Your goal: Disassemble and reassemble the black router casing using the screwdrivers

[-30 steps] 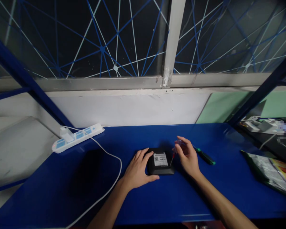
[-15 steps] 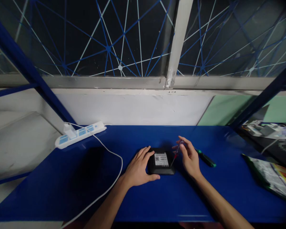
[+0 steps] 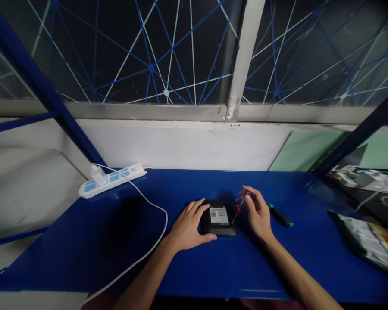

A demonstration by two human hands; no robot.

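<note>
Through the head view, I place the left hand (image 3: 189, 230) with fingers spread over the left side of the black device (image 3: 219, 220) and the thumb along its near edge; it does not clench. This placement appears to stop the device from sliding on the counter (image 3: 187, 275) and leaves its label (image 3: 220, 214) uncovered. The device lies between the two hands

The right hand (image 3: 258, 215) grips the screwdriver (image 3: 238, 211) by its translucent handle, fingertips curled, shaft slanting down to the device's near right corner. The light fingertip hold probably suits turning. I cannot tell whether the tip is seated

A green-handled tool (image 3: 280, 215) lies just right of that hand, presumably for easy reach

Containers: the device casing is closed, contents hidden. The pouch (image 3: 364, 239), well right of the right hand, shows no contents. Beyond and left of the left hand, the power strip (image 3: 111, 185) holds one white plug (image 3: 98, 175)
</note>
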